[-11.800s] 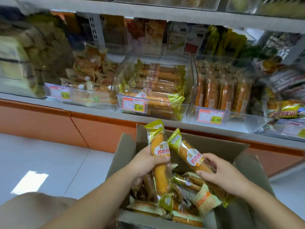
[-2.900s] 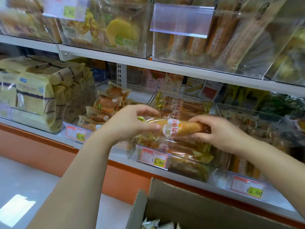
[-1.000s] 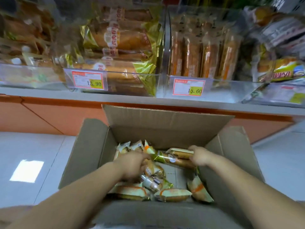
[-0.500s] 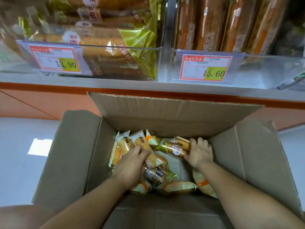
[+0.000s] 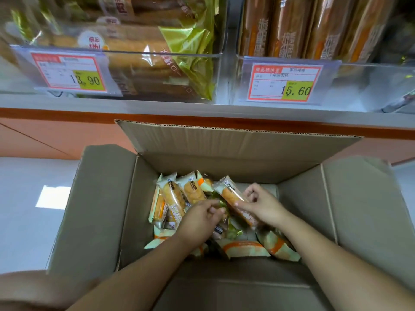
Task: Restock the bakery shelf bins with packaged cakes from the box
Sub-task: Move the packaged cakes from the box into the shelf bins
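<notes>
An open cardboard box point(image 5: 314, 212) stands on the floor below the shelf, with several packaged cakes point(image 5: 177, 196) lying in its bottom. My right hand point(image 5: 262, 205) pinches a long pale-wrapped cake point(image 5: 231, 196) and holds it tilted above the pile. My left hand point(image 5: 199, 218) reaches into the middle of the pile, its fingers curled on a green-gold wrapped pack point(image 5: 221, 204). Above, the clear bin point(image 5: 134, 52) with the 13.90 tag holds green-gold wrapped rolls.
A second clear bin point(image 5: 314, 30) with a 15.60 tag holds upright brown packs. The shelf edge point(image 5: 202, 108) and an orange base panel point(image 5: 62, 135) run behind the box. Pale floor tiles point(image 5: 27, 198) lie to the left. The box flaps stand up on all sides.
The camera has moved closer to the box. My right hand has lifted a pale-wrapped cake from the back of the pile, and my left hand has shifted right toward the centre.
</notes>
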The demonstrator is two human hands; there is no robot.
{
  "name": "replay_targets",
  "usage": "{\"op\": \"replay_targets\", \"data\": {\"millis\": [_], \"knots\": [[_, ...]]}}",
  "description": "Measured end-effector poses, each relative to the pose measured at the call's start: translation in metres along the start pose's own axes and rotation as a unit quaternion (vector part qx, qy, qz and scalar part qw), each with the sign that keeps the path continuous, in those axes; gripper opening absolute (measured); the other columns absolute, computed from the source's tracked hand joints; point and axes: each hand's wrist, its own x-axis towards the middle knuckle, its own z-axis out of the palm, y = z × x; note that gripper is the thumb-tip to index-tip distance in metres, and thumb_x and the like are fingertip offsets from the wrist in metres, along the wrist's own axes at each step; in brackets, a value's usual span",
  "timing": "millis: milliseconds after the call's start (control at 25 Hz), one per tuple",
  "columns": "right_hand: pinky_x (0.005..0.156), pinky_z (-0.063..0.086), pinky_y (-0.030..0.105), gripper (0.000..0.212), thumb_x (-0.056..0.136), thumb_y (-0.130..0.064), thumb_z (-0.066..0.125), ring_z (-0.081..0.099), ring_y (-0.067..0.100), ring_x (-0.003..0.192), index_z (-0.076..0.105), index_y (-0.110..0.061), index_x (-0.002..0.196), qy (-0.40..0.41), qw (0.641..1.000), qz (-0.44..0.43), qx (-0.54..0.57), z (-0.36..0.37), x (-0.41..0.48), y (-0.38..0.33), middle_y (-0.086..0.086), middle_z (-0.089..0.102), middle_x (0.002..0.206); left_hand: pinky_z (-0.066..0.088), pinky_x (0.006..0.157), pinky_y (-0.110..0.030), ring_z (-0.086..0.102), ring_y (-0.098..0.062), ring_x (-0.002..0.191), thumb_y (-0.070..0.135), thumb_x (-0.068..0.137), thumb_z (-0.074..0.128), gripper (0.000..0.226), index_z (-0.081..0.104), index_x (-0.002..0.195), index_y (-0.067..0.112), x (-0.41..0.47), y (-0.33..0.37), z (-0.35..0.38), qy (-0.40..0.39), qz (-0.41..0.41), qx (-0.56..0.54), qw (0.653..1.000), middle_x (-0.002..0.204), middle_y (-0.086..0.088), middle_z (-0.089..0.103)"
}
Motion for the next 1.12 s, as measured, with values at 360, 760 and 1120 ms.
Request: {"op": "replay_targets", "data": {"millis": [360, 760, 1120], "knots": [[0.07, 0.043, 0.02, 0.02, 0.088, -0.026, 0.063, 0.053, 0.009, 0.079, 0.054, -0.028, 0.106, -0.099, 0.989, -0.092, 0.06, 0.058, -0.056, -0.038, -0.008, 0.058, 0.088, 0.055, 0.088, -0.04, 0.07, -0.021, 0.089, 0.041, 0.081, 0.074, 0.036, 0.06, 0.103, 0.017, -0.014, -0.01, -0.025, 0.07, -0.113, -0.233, 0.963, 0.096, -0.006, 0.073], [0.092, 0.049, 0.036, 0.046, 0.084, -0.033, 0.069, 0.061, 0.018, 0.104, 0.052, -0.022, 0.126, 0.003, 0.999, 0.002, -0.035, 0.114, -0.018, -0.072, -0.003, 0.065, 0.115, 0.053, 0.093, -0.053, 0.072, -0.033, 0.092, 0.016, 0.09, 0.065, 0.018, 0.071, 0.106, 0.008, -0.047, -0.034, -0.066, 0.119, -0.114, -0.381, 0.91, 0.097, -0.016, 0.075], [0.065, 0.049, 0.01, 0.039, 0.078, -0.012, 0.077, 0.07, 0.001, 0.079, 0.058, -0.02, 0.111, -0.018, 0.977, -0.027, 0.21, 0.035, -0.087, -0.08, -0.002, 0.072, 0.098, 0.056, 0.086, -0.044, 0.069, -0.031, 0.093, 0.012, 0.085, 0.069, 0.026, 0.067, 0.11, 0.005, -0.042, 0.015, -0.058, 0.002, -0.098, -0.406, 0.909, 0.108, -0.021, 0.071]]}}
